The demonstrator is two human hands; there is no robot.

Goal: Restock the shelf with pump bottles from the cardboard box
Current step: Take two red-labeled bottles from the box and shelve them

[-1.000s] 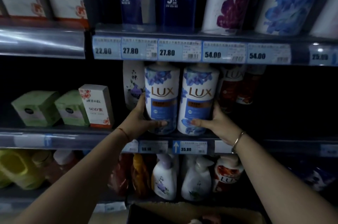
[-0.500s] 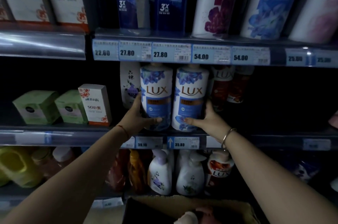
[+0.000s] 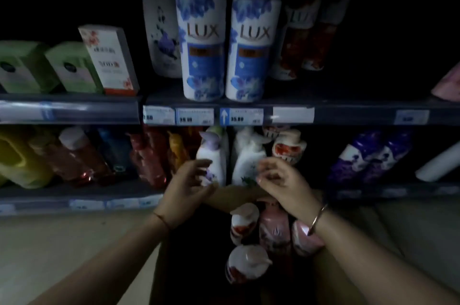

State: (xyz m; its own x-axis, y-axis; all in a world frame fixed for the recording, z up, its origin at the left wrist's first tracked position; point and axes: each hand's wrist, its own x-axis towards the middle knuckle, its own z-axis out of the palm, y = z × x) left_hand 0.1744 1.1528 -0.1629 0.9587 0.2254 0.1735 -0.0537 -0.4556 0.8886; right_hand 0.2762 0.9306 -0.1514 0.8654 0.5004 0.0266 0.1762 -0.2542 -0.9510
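Pump bottles [image 3: 261,235] lie packed in the box [image 3: 239,195] on the floor below the shelves — pink and white bodies, pump heads up toward the camera. Left hand [image 3: 185,184] hovers over the box's far edge, fingers loosely spread, holding nothing. Right hand [image 3: 281,182] hovers just above the bottles, fingers curled but parted, also empty; bangle [image 3: 317,217] on its wrist. Two blue LUX bottles [image 3: 229,43] stand upright, side by side, at the front of the middle shelf [image 3: 348,105]. Frame dim, blurred.
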